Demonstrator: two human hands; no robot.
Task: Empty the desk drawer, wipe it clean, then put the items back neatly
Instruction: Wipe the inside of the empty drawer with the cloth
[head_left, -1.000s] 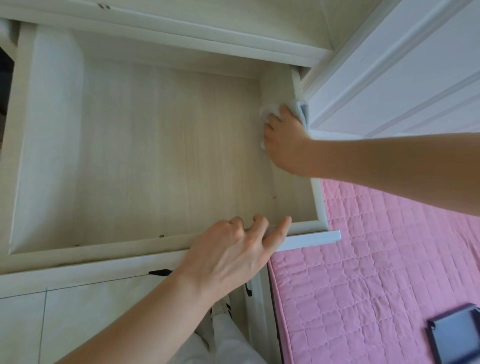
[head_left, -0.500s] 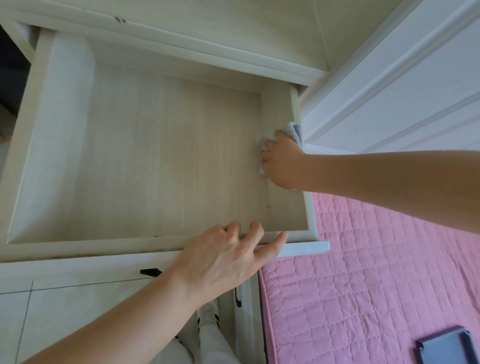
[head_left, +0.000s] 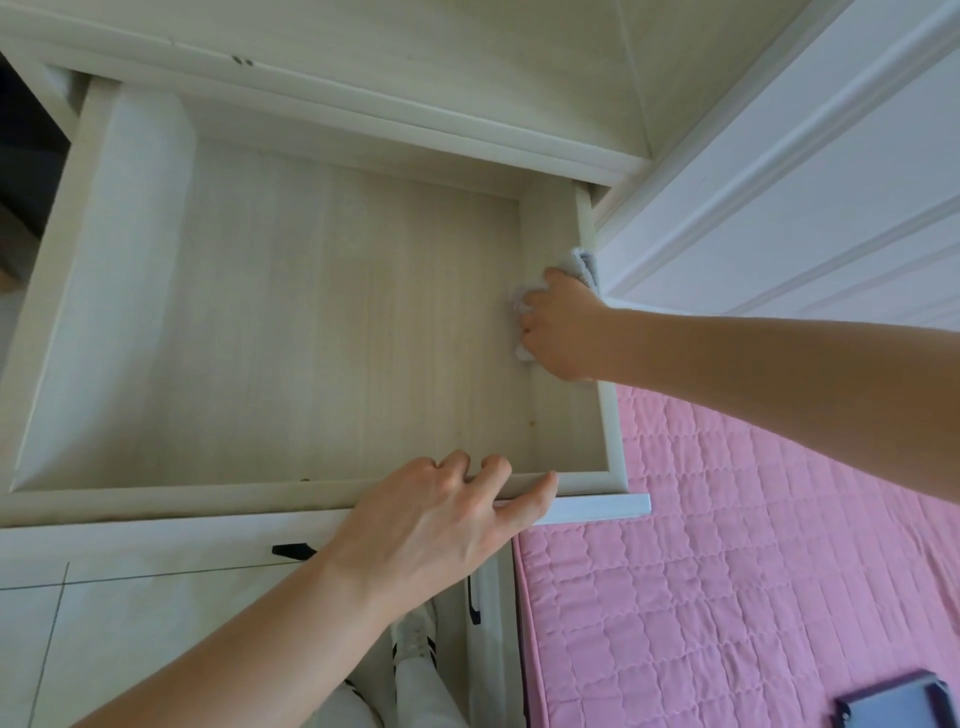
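Pale wood-grain desk drawer (head_left: 291, 332) pulled out, floor bare. Right hand (head_left: 558, 325) inside at the right wall, fingers curled round a crumpled white cloth (head_left: 519, 301), pressing it against that wall; a grey bit of the cloth sticks out behind the hand at the wall's top edge. Left hand (head_left: 436, 525) rests on the drawer's front rim near its right corner, fingers spread and bent over the edge, holding nothing. Pink quilted bedcover (head_left: 727, 571) just beside the drawer on the right, a dark flat object (head_left: 888, 704) lying on it at the bottom right corner.
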